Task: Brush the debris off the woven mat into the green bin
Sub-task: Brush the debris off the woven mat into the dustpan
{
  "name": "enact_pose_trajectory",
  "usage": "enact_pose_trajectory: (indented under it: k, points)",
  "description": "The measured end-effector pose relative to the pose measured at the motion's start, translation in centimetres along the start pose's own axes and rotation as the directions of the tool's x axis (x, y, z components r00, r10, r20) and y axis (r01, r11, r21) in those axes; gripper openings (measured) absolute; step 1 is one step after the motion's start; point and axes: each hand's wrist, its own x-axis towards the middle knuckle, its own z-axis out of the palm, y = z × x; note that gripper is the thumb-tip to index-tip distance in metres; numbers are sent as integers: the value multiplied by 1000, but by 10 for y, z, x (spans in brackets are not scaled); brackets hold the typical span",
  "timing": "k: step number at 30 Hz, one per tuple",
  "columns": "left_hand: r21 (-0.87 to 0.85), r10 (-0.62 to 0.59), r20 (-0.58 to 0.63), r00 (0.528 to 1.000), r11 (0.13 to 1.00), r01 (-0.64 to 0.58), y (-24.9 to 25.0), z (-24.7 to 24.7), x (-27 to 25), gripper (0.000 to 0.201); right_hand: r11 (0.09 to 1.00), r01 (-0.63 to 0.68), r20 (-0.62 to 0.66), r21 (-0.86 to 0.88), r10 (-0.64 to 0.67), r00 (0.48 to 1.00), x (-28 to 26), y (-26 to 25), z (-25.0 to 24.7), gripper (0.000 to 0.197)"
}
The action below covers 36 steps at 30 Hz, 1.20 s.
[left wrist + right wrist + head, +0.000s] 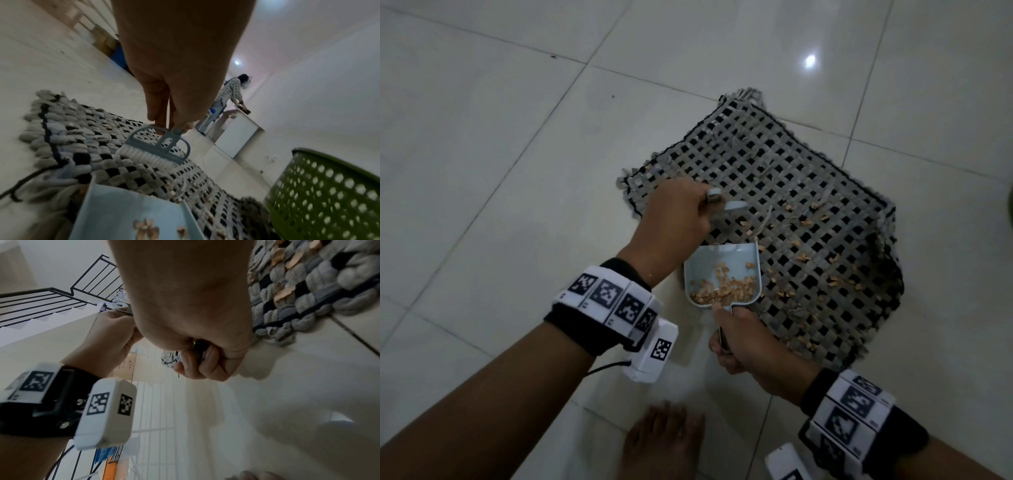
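A grey and black woven mat [784, 178] lies on the tiled floor, with tan debris [835, 274] scattered over its right half. My left hand [674, 219] grips a small pale blue brush [156, 149], whose white bristles touch the mat near its left edge. My right hand [739, 342] grips the handle of a pale blue dustpan [722, 274], which lies on the mat's near edge and holds a heap of debris. The green perforated bin [329, 194] stands just beyond the mat's right side; only a sliver of the bin [1010, 205] shows in the head view.
White tiled floor [517, 137] surrounds the mat. My bare foot [664, 442] is on the floor just below my hands. In the left wrist view another person [228, 97] stands at a white cabinet [236, 138] far off. A stair railing [61, 295] shows in the right wrist view.
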Motion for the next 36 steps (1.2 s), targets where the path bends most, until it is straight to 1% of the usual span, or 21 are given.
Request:
enact_pose_trajectory:
  k: [2, 3, 5, 7, 9, 10, 11, 12, 15, 17, 19, 21, 23, 25, 26, 28, 30, 33, 34, 36]
  points:
    - [41, -5, 105, 994, 999, 1, 1, 8, -8, 17, 1000, -1, 9, 10, 1, 1000, -1, -1, -1, 29]
    - [45, 10, 136, 991, 999, -16, 4, 11, -14, 19, 1000, 3, 15, 12, -3, 1000, -2, 0, -2, 28]
    - [15, 58, 153, 987, 998, -61, 8, 10, -23, 18, 1000, 12, 30, 13, -13, 999, -3, 0, -3, 25]
    - [-20, 70, 99, 993, 997, -68, 9, 4, -25, 17, 1000, 18, 27, 9, -18, 999, -3, 1, -5, 26]
    - [2, 69, 4, 998, 998, -69, 5, 0, -20, 16, 1000, 13, 12, 12, -13, 1000, -1, 2, -5, 28]
    - [19, 71, -28, 997, 997, -70, 3, -1, -17, 16, 1000, 12, 10, 12, -12, 1000, 0, 2, -5, 28]
    - [28, 72, -33, 997, 997, -71, 1, 1, -15, 18, 1000, 12, 9, 12, -12, 1000, 0, 3, -5, 29]
    - [32, 68, -12, 998, 997, -67, -1, 3, -15, 19, 1000, 11, 10, 12, -11, 1000, 0, 3, -5, 29]
    - [52, 70, 124, 990, 996, -76, 0, 10, -23, 24, 1000, 9, 15, 7, -10, 1000, -1, 3, -6, 28]
    - [20, 66, 136, 989, 997, -69, 3, 6, -26, 20, 1000, 17, 17, 3, -17, 1000, -1, 3, -6, 27]
    - [-25, 39, 66, 997, 999, -37, 1, 0, -23, 15, 999, 44, 13, -13, -43, 999, 0, 6, -7, 29]
    - [-9, 5, -25, 1000, 1000, -6, -5, -6, -19, 16, 997, 63, 0, -34, -63, 998, 0, 9, -8, 31]
    - [2, -14, -96, 995, 1000, 14, -10, -8, -14, 16, 996, 74, -3, -55, -75, 997, -1, 11, -8, 29]
    - [10, -19, -137, 990, 1000, 21, -10, -8, -11, 15, 994, 85, -1, -70, -85, 996, -2, 12, -8, 27]
    - [21, -12, -135, 991, 1000, 15, -9, -6, -9, 15, 994, 89, -4, -70, -89, 996, -2, 12, -8, 27]
    - [60, 19, -71, 997, 998, -15, -8, 2, -8, 18, 994, 89, -8, -64, -90, 996, -2, 11, -7, 27]
    - [106, 46, 40, 998, 993, -50, -4, 10, -10, 24, 995, 78, -11, -56, -79, 997, -2, 10, -6, 28]
    - [163, 85, 190, 978, 980, -117, 2, 12, -16, 22, 998, 47, -13, -46, -48, 999, -1, 8, -7, 29]
    - [161, 73, 227, 971, 981, -111, 4, 9, -17, 21, 998, 41, -9, -45, -41, 999, -1, 8, -8, 28]
    - [80, 6, 260, 966, 996, -28, 3, 0, -16, 21, 998, 43, 0, -47, -43, 999, -1, 9, -9, 26]
